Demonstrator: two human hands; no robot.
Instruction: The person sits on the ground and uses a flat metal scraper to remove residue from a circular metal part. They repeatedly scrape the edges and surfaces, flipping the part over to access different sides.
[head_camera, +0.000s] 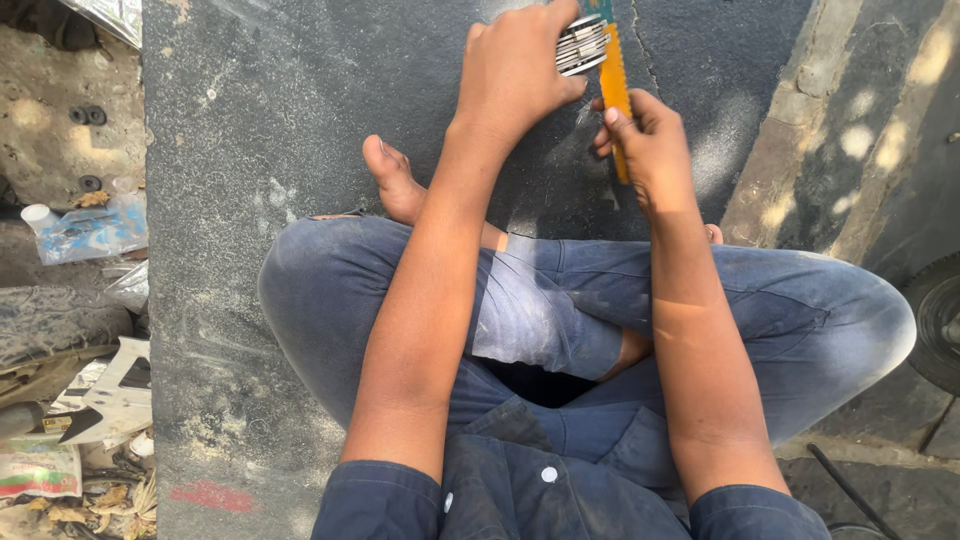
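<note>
I sit cross-legged in blue jeans on a dark stone slab (300, 110). My left hand (515, 70) is closed around a small ribbed silver metal part (582, 44) near the top edge of the view. My right hand (648, 150) grips a long yellow-handled tool (613, 80), which looks like a file or blade, and holds it against the metal part. The tool's upper end is green and runs out of the frame. My bare foot (392, 180) lies on the slab just left of my left forearm.
To the left of the slab lie litter, a crushed plastic bottle (85, 228), torn cardboard (110, 395) and dry leaves on the ground. A kerb stone (800, 130) runs diagonally at the right, and part of a black tyre (938, 320) shows at the right edge.
</note>
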